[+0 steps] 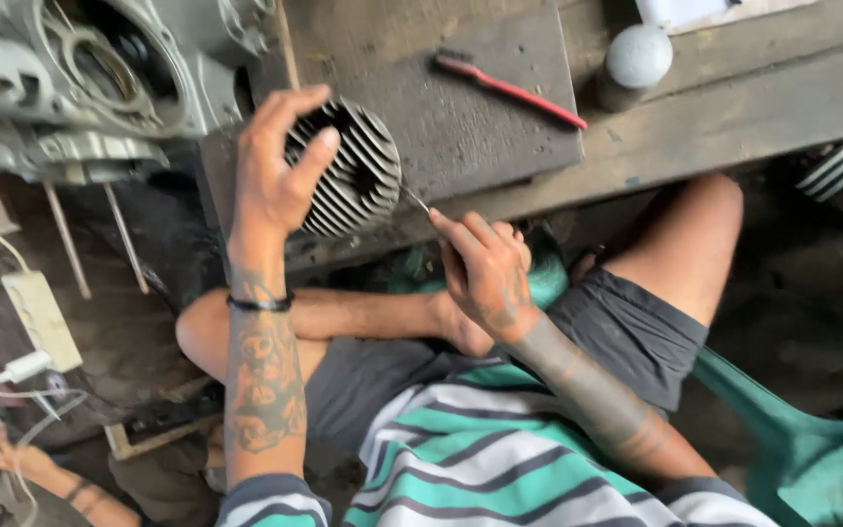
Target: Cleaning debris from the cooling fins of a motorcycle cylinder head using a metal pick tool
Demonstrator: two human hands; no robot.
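While the right hand (485, 268) pinches a thin metal pick (415, 199) against its edge, the left hand (275, 166) grips the finned cylinder head (353, 176) at frame centre, tilting it steady on the worktop (734, 117). Farther up lie a red brush (509, 90) and, upper left, an engine case (99, 78).

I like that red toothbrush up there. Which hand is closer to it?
Right. The right hand sits below the toothbrush, holding a thin tool; the left hand is farther left, gripping the finned cylinder.

Bench (734, 117) open between brush (509, 88) and can (633, 60); engine case (80, 78) blocks far left, knees crowd near side.
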